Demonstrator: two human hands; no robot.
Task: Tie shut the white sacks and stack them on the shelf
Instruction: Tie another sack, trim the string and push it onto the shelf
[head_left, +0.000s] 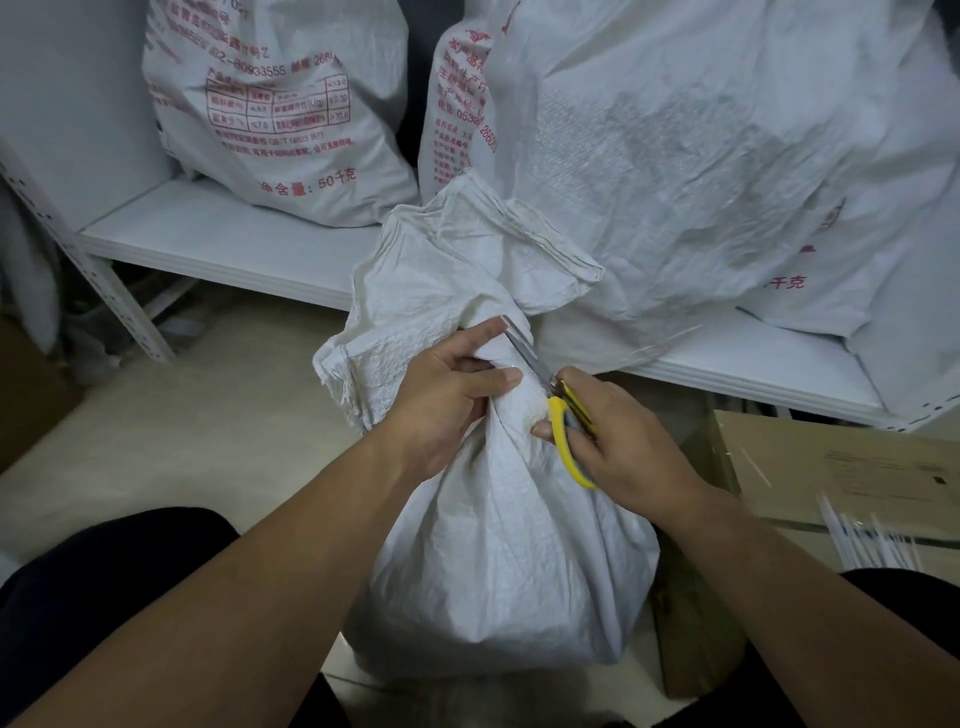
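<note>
A white woven sack (509, 561) stands on the floor between my knees, its neck gathered and its loose top flopping up and left. My left hand (447, 400) grips the gathered neck from the left. My right hand (618, 441) holds yellow-handled scissors (558, 410), whose blades point up-left against the neck beside my left fingertips. Whether a tie runs round the neck is hidden by my hands. A white shelf (218, 234) runs across behind the sack.
Two printed white sacks (280, 104) (717, 156) stand on the shelf, left and right. A cardboard box (831, 467) sits to my right with white cable ties (867, 540) lying on it. The shelf's perforated post (104, 280) slants at left. Pale floor lies at left.
</note>
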